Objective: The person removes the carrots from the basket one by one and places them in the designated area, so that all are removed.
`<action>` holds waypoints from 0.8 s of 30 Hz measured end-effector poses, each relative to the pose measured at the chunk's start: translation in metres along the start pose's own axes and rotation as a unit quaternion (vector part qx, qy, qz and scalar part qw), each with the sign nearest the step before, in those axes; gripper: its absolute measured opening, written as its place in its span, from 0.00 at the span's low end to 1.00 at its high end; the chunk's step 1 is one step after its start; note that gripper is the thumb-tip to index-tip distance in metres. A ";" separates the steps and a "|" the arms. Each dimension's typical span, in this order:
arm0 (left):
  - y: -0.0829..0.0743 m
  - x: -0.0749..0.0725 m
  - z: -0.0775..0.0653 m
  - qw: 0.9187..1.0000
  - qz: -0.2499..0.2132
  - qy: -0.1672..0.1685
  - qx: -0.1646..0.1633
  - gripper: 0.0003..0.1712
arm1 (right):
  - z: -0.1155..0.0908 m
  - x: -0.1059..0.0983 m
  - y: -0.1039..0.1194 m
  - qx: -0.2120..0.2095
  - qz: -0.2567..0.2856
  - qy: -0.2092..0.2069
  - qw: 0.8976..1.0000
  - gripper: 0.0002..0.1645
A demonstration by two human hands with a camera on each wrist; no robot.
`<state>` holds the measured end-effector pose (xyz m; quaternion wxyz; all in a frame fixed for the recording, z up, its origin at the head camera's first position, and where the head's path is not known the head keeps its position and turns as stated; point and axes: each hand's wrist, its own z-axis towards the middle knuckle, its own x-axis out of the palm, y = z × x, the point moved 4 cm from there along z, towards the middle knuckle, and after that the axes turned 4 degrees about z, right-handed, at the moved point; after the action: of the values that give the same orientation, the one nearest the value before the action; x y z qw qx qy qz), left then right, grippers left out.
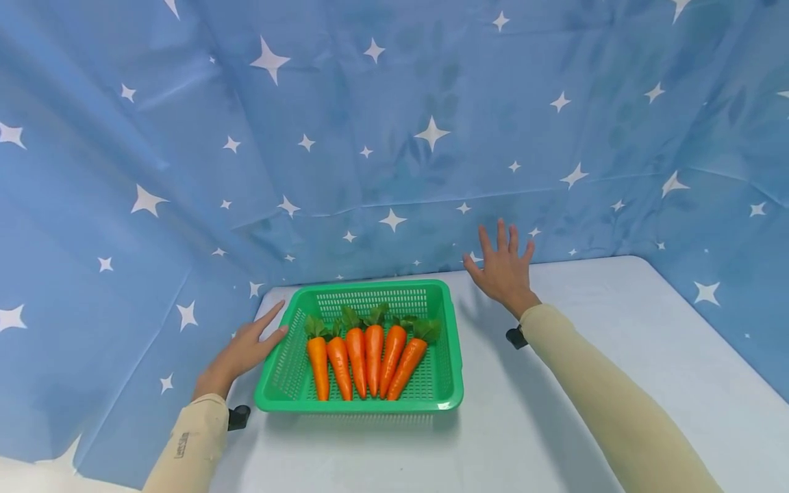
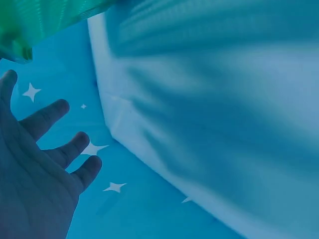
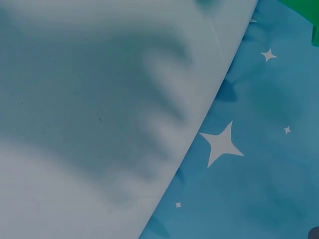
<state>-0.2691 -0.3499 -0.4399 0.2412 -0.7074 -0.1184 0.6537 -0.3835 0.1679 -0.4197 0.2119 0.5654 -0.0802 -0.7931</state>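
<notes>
A green plastic basket [image 1: 359,406] with slotted walls holds several orange carrots [image 1: 373,356] with leafy green tops, lying side by side. At the basket's left rim is my left hand [image 1: 246,348], its fingers extended and overlapping the rim in the head view. In the left wrist view the same left hand [image 2: 35,164] has its fingers spread, with the basket [image 2: 45,20] just above them. My right hand [image 1: 504,274] is raised to the right of the basket, fingers spread and straight, holding nothing. The right wrist view shows its shadow on the table.
The basket stands on a white-topped table [image 1: 592,342]. Blue cloth [image 1: 394,157] with white stars hangs behind and along both sides, close to the table's far edge. Both forearms wear beige sleeves [image 1: 604,383] with dark wrist devices [image 1: 516,337].
</notes>
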 end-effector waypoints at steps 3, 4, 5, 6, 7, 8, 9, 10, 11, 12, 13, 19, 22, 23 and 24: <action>0.006 0.006 -0.001 0.999 -0.029 0.007 -0.020 0.44 | -0.002 -0.001 -0.001 -0.001 0.007 0.001 1.000 0.48; 0.007 0.007 -0.002 0.999 -0.037 0.007 -0.026 0.44 | -0.003 -0.002 -0.001 -0.001 0.011 0.001 1.000 0.48; 0.008 0.008 -0.002 0.999 -0.044 0.005 -0.030 0.44 | -0.004 -0.002 0.000 -0.001 0.016 0.001 1.000 0.48; 0.009 0.009 -0.002 0.998 -0.050 0.004 -0.033 0.44 | -0.005 -0.003 0.000 -0.002 0.019 0.002 1.000 0.48; 0.010 0.009 -0.003 0.998 -0.053 0.004 -0.038 0.45 | -0.006 -0.003 0.001 -0.001 0.023 0.003 1.000 0.48; 0.011 0.010 -0.003 0.997 -0.057 0.003 -0.043 0.45 | -0.006 -0.003 0.001 -0.001 0.027 0.004 1.000 0.47; 0.012 0.011 -0.004 0.997 -0.059 0.002 -0.049 0.45 | -0.007 -0.003 0.001 0.000 0.030 0.005 1.000 0.47; 0.013 0.011 -0.003 0.997 -0.061 0.001 -0.054 0.45 | -0.007 -0.004 0.002 -0.001 0.032 0.004 0.999 0.47; 0.014 0.011 -0.003 0.996 -0.062 -0.001 -0.057 0.45 | -0.007 -0.004 0.003 -0.002 0.034 0.003 0.999 0.47; 0.014 0.011 -0.003 0.996 -0.065 -0.002 -0.061 0.45 | -0.007 -0.004 0.004 -0.002 0.037 0.002 0.999 0.47; 0.016 0.012 -0.003 0.996 -0.068 -0.004 -0.064 0.45 | -0.007 -0.004 0.004 -0.002 0.042 -0.001 0.999 0.47; 0.023 0.020 -0.005 0.991 -0.117 -0.018 -0.065 0.41 | -0.013 -0.001 0.009 0.001 0.068 -0.004 0.998 0.47; 0.023 0.023 -0.006 0.987 -0.146 -0.023 -0.058 0.39 | -0.014 0.001 0.012 0.007 0.085 -0.002 0.996 0.47; 0.023 0.024 -0.006 0.986 -0.153 -0.025 -0.057 0.39 | -0.014 0.001 0.013 0.009 0.093 -0.002 0.996 0.46; 0.023 0.024 -0.005 0.985 -0.163 -0.026 -0.052 0.39 | -0.013 0.001 0.014 0.010 0.102 -0.003 0.995 0.46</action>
<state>-0.2644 -0.3591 -0.4717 0.3042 -0.6729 -0.2718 0.6170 -0.3678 0.1559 -0.4202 0.2860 0.5535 -0.1459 -0.7685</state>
